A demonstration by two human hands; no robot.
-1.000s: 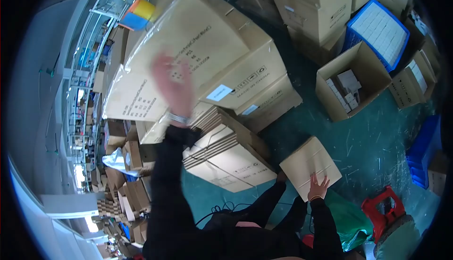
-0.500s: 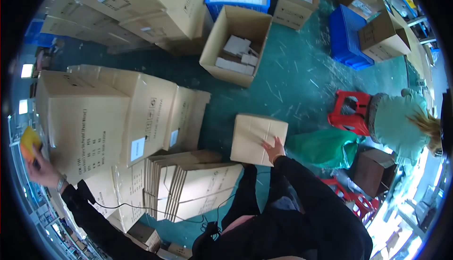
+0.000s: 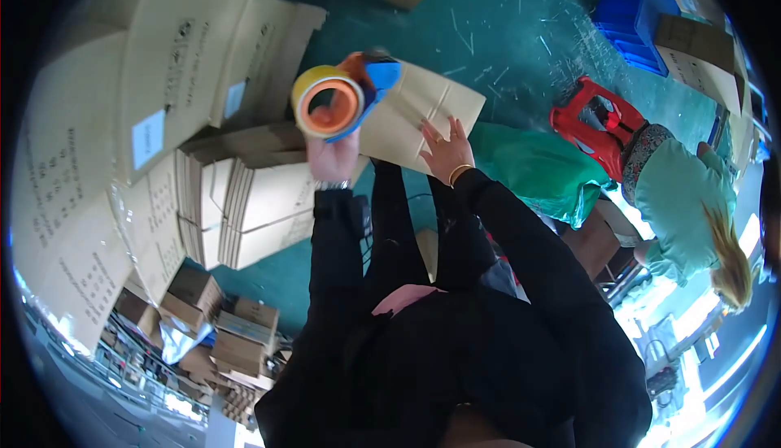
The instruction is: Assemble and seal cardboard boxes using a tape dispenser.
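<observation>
Head view: left hand [image 3: 332, 158] grips an orange-and-blue tape dispenser [image 3: 346, 94]; right hand [image 3: 446, 149], open, seemingly presses a flat cardboard box [image 3: 423, 110].

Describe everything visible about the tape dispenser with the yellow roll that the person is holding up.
The hand-held tape dispenser has an orange plastic hub and frame with a blue part at its upper right. A yellowish roll of tape rings the hub, whose open centre faces the camera. The person's left hand grips it from below, raised above the flat brown cardboard box, which the right hand presses. Its blade is not visible.
</observation>
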